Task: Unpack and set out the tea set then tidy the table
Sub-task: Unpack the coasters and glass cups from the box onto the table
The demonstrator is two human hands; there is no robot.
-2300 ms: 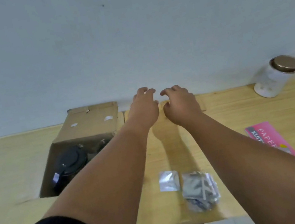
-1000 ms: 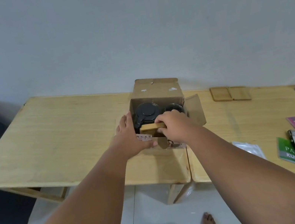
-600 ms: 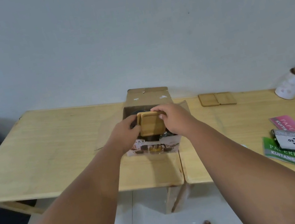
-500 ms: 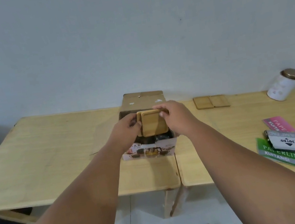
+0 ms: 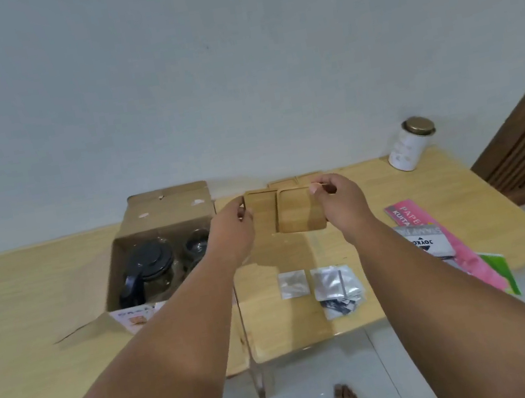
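Observation:
I hold two square wooden coasters above the table, to the right of the open cardboard box (image 5: 166, 211). My left hand (image 5: 229, 227) pinches the left coaster (image 5: 261, 211) at its left edge. My right hand (image 5: 341, 203) grips the right coaster (image 5: 299, 210), which overlaps the left one. Inside the box sit a glass teapot with a black lid (image 5: 149, 266) and a glass cup (image 5: 197, 244). Two more wooden coasters (image 5: 289, 181) lie at the table's back edge, mostly hidden behind the held ones.
Silvery sachets (image 5: 333, 286) lie on the wooden table (image 5: 360, 314) near the front. Pink and green receipt books (image 5: 448, 237) with a small box sit at the right. A white canister with a bronze lid (image 5: 410, 148) stands at the back right.
Both hands lifted the stacked coasters out of the box and carried them to the right. The two coasters have slid apart, one in each hand.

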